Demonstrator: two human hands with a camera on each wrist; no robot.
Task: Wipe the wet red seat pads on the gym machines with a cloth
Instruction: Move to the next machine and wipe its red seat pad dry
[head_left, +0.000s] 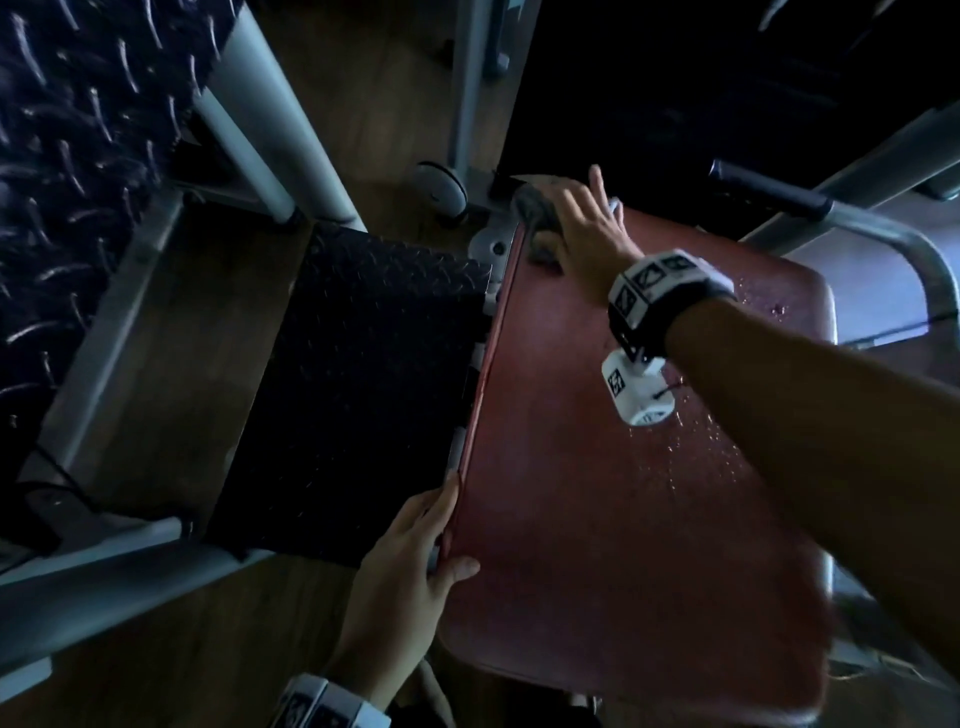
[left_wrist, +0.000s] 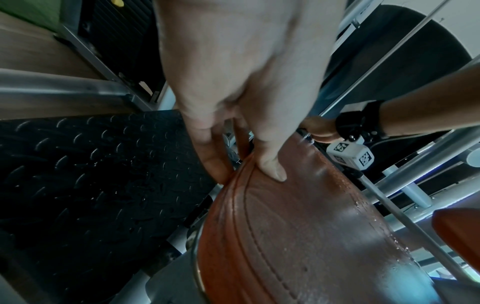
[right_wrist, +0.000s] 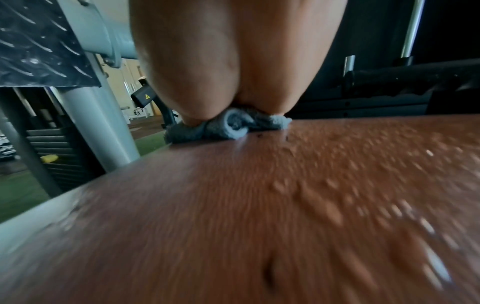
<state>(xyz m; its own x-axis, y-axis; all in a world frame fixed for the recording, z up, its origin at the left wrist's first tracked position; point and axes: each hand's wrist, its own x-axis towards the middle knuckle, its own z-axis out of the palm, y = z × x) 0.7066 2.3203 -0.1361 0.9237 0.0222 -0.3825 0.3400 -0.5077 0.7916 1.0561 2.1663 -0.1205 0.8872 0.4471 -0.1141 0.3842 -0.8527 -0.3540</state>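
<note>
Red seat pad (head_left: 613, 519) fills the lower right of the head view, a flat, rounded rectangle whose long axis runs from the near edge away toward the upper left, beside a black diamond-plate footplate (head_left: 358, 395) on its left. Water droplets (head_left: 711, 447) bead along its right side; the left strip looks smoother. At the far left corner of the pad, the right hand (head_left: 582, 228) presses a bunched grey cloth (head_left: 537, 223) flat against the vinyl, fingers spread and fairly straight over it; the right wrist view shows the cloth (right_wrist: 228, 126) crumpled under the palm, touching the pad. The left hand (head_left: 410, 566) grips the pad's near left edge, thumb (left_wrist: 272, 166) on top and fingers (left_wrist: 213, 162) curled under the seam. Grey steel frame tubes (head_left: 249, 104) stand around the machine.
</note>
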